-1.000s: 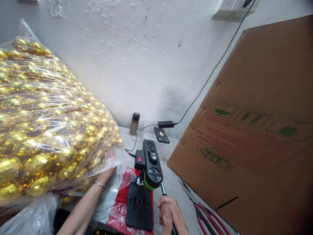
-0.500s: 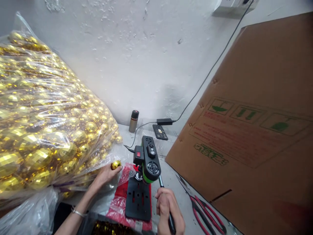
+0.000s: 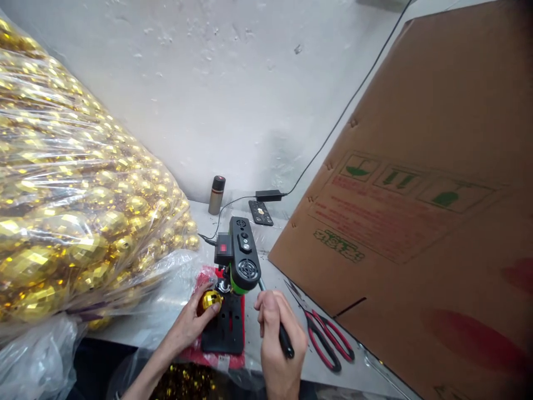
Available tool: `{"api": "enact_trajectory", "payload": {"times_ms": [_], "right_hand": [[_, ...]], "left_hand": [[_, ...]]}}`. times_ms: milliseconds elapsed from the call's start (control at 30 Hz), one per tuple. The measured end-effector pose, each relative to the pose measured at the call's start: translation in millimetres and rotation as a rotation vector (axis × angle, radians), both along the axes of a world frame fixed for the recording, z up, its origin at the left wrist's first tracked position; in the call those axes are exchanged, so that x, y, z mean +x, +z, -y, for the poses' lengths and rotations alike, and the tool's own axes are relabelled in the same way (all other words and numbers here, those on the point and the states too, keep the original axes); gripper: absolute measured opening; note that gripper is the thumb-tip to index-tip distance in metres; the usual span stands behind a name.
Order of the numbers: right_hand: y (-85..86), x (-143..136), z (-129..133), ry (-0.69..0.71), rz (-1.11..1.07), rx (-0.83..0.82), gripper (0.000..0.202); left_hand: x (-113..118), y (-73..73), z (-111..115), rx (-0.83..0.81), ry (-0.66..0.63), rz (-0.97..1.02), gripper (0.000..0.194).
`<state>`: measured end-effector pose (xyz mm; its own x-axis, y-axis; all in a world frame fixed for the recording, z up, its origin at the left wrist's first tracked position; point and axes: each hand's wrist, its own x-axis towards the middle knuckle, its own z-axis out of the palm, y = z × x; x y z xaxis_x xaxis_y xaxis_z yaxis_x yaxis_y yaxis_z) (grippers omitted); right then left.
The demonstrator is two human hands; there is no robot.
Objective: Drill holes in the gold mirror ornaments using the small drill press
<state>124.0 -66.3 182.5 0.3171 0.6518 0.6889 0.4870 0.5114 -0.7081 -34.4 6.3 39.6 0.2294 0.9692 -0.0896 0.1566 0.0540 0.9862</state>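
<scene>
A shiny gold faceted ball (image 3: 212, 300) is pinched between the thumb and fingers of my left hand (image 3: 192, 321). It is held over the slotted black base plate (image 3: 222, 340) of a small bench drill press (image 3: 245, 253), just left of the drill head. My right hand (image 3: 283, 344) is closed around the black grip of the press's lever (image 3: 286, 340), whose metal rod runs up to the head. The drill's working tip is hidden under the head. Red plastic (image 3: 195, 355) lies beneath the base plate.
A big clear bag of gold balls (image 3: 83, 205) fills the left side. Red-handled scissors (image 3: 328, 339) lie at right, before a large cardboard box (image 3: 408, 183). Behind the press are a bottle (image 3: 216, 195), a dark phone-like slab (image 3: 261, 213) and a power adapter (image 3: 268, 195).
My left hand has carried the gold ball rightward and down, from beside the press to over its base plate. My right hand stays on the lever. The view has shifted slightly.
</scene>
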Motion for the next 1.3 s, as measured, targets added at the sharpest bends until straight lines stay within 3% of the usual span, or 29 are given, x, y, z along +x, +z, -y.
{"api": "enact_trajectory", "payload": {"times_ms": [167, 400, 733, 867, 1100, 1300], "right_hand": [[-4.2, -0.8, 2.1, 0.004, 0.016, 0.008, 0.033], [-2.0, 0.5, 4.7, 0.011, 0.049, 0.005, 0.03], [-0.1, 2.0, 6.3, 0.026, 0.083, 0.024, 0.028], [-15.4, 3.8, 7.0, 0.044, 0.108, 0.046, 0.026], [-61.0, 2.1, 0.4, -0.012, 0.125, 0.191, 0.032], [-69.6, -1.7, 0.6, -0.059, 0.069, 0.169, 0.033]], "left_hand": [[-3.2, 3.2, 4.6, 0.181, -0.05, -0.244, 0.055], [13.2, -1.9, 6.0, 0.42, -0.11, -0.433, 0.055], [35.0, -0.3, 9.6, 0.366, -0.106, -0.521, 0.042], [34.3, -1.5, 8.6, 0.372, -0.11, -0.511, 0.039], [37.5, -1.1, 10.0, 0.335, -0.094, -0.518, 0.037], [37.9, 0.0, 10.4, 0.333, -0.106, -0.505, 0.039]]}}
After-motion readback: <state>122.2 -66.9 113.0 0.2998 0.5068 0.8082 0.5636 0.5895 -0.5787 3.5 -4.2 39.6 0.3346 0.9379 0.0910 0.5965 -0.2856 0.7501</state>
